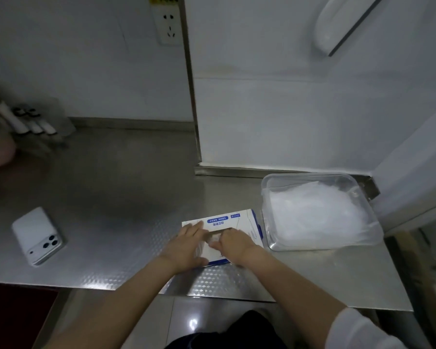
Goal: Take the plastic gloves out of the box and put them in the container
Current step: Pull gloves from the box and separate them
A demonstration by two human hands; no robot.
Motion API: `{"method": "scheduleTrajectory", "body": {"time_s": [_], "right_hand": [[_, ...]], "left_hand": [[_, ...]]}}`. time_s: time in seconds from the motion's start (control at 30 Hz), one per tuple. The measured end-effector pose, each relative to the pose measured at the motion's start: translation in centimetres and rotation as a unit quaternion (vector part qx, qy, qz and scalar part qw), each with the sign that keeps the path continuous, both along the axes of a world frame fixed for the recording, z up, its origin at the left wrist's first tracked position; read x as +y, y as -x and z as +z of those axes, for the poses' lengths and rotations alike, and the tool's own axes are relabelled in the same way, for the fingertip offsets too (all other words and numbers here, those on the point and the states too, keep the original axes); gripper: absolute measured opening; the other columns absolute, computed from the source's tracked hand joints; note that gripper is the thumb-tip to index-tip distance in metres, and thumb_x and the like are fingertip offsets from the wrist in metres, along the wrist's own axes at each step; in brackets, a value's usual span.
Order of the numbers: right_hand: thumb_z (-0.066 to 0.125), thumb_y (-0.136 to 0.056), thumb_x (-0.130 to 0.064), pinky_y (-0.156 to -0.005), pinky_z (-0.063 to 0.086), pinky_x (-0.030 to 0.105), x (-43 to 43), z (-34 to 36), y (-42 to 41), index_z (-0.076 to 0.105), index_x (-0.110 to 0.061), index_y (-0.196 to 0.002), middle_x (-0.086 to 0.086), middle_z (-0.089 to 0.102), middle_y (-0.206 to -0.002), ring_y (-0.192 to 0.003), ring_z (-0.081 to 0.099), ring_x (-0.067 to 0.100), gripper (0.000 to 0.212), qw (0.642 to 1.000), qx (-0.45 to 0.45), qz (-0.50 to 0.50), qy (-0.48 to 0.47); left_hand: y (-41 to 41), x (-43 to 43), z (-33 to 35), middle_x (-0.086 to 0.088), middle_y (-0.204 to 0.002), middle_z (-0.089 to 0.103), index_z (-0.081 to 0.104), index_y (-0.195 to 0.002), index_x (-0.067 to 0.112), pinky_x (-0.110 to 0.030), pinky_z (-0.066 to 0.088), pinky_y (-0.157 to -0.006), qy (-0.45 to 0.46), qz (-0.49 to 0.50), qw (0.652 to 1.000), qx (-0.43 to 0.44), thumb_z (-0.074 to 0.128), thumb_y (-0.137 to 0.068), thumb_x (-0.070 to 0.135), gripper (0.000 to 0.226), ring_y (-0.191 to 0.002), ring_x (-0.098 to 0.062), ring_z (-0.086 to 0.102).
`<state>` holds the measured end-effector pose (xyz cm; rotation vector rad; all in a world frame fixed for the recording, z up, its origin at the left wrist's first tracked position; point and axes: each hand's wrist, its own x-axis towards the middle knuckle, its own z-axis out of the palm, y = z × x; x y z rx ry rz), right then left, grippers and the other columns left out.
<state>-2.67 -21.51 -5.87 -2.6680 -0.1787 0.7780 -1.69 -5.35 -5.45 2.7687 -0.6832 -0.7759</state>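
Steel counter (111,197), patterned finish, set against a white wall (287,109); socket (169,23) mounted high on the wall.

Item 1: box (237,221), white card with blue print, lying flat near the counter's front edge, just left of the container. Opening on its top face, between the two hands.

Item 2: container (307,175), clear plastic, rectangular, lidless, at the right end of the counter near the wall corner. Holds a loose heap of translucent gloves (317,212).

Item 3: left hand (186,245), palm down on the left part of the box, fingers straight and together, pressing the box flat; it grasps nothing.

Item 4: right hand (233,244), over the box's right part, fingers curled towards the opening. Whether they have hold of a glove cannot be told. White sleeve (358,328) on this arm.

Item 5: phone (37,236), white, camera side up, lying well apart from the box at the counter's left.

Item 6: white-handled items (33,122), blurred, at the far left against the wall; kind cannot be told.
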Motion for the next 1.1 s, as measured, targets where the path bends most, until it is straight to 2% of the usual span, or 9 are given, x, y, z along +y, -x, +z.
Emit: {"method": "scheduleTrajectory", "body": {"time_s": [0.07,0.2,0.33,0.43,0.53,0.67,0.8,1.0,1.1], "right_hand": [[0.050,-0.096,-0.014,-0.090,0.046,0.030,-0.1,-0.2,-0.1,0.045,-0.018,-0.137,0.014,0.057,-0.120,-0.108,0.057,0.028,0.041,0.999,0.006,-0.043,-0.030],[0.059,-0.091,-0.015,-0.074,0.051,0.022,-0.8,-1.1,-0.8,0.069,-0.008,-0.094,0.006,0.067,-0.097,-0.085,0.065,0.020,0.013,0.986,-0.071,-0.136,-0.069],[0.053,-0.092,-0.004,-0.064,0.044,0.012,-1.6,-0.1,-0.9,0.064,-0.011,-0.105,0.007,0.065,-0.104,-0.082,0.059,0.014,0.018,0.968,-0.111,-0.187,-0.123],[0.049,-0.092,0.002,-0.075,0.049,0.024,-2.1,1.2,-1.2,0.060,-0.010,-0.114,0.008,0.063,-0.109,-0.093,0.060,0.020,0.027,0.958,-0.163,-0.201,-0.120],[0.046,-0.092,0.005,-0.079,0.040,0.018,-2.7,2.5,-1.4,0.059,-0.003,-0.114,0.011,0.060,-0.111,-0.100,0.056,0.022,0.027,0.943,-0.231,-0.201,-0.133],[0.046,-0.095,0.001,-0.075,0.030,0.010,-3.5,4.6,-1.7,0.060,-0.002,-0.105,0.009,0.059,-0.101,-0.092,0.052,0.018,0.018,0.901,-0.325,-0.230,-0.174],[0.044,-0.098,-0.010,-0.075,0.037,0.016,-4.9,7.5,-2.3,0.056,-0.009,-0.103,-0.001,0.054,-0.097,-0.085,0.049,0.011,0.013,0.857,-0.378,-0.269,-0.225],[0.049,-0.096,-0.011,-0.076,0.040,0.020,-8.1,10.1,-1.9,0.053,-0.007,-0.110,0.003,0.053,-0.097,-0.080,0.049,0.011,0.015,0.872,-0.358,-0.257,-0.214],[0.050,-0.095,-0.013,-0.070,0.037,0.018,-9.7,10.8,-1.3,0.053,-0.010,-0.108,0.002,0.053,-0.092,-0.071,0.048,0.007,0.013,0.885,-0.346,-0.244,-0.194]], "left_hand": [[0.0,0.1,0.0,0.005,-0.159,0.005,0.023,-0.145,0.024,-0.036,0.021,-0.115,0.003,0.005,1.000,0.001,0.065,-0.084,0.040,0.075,-0.145,-0.019,0.005],[-0.2,0.0,-0.3,0.005,-0.158,0.009,0.025,-0.144,0.024,-0.036,0.021,-0.114,0.005,0.017,1.000,-0.001,0.067,-0.082,0.041,0.077,-0.144,-0.019,0.008],[-0.4,-0.1,-0.5,0.004,-0.157,0.012,0.028,-0.142,0.025,-0.036,0.022,-0.113,0.007,0.019,1.000,0.000,0.069,-0.080,0.040,0.077,-0.143,-0.020,0.011],[-0.4,-0.2,-0.5,0.004,-0.157,0.013,0.027,-0.143,0.024,-0.037,0.023,-0.113,0.007,0.016,1.000,-0.003,0.069,-0.080,0.041,0.078,-0.142,-0.020,0.012],[-0.4,-0.2,-0.4,0.004,-0.157,0.012,0.025,-0.144,0.021,-0.034,0.025,-0.113,0.007,0.014,1.000,-0.004,0.070,-0.079,0.041,0.081,-0.142,-0.019,0.012],[-0.3,-0.3,-0.2,0.003,-0.157,0.012,0.023,-0.145,0.020,-0.036,0.024,-0.112,-0.002,0.016,1.000,0.001,0.070,-0.080,0.041,0.083,-0.143,-0.020,0.012],[-0.3,-0.4,0.1,0.002,-0.158,0.012,0.021,-0.146,0.018,-0.038,0.023,-0.114,-0.015,0.015,1.000,0.010,0.068,-0.081,0.042,0.084,-0.143,-0.021,0.012],[-0.5,-0.4,1.0,-0.001,-0.157,0.015,0.028,-0.141,0.020,-0.038,0.027,-0.112,-0.032,-0.004,0.999,0.028,0.064,-0.086,0.035,0.067,-0.142,-0.022,0.017],[-1.8,-0.6,2.8,-0.008,-0.142,0.040,0.039,-0.133,0.014,-0.031,0.038,-0.102,0.087,0.077,0.993,0.002,0.058,-0.088,0.014,0.049,-0.128,-0.022,0.041]]}}
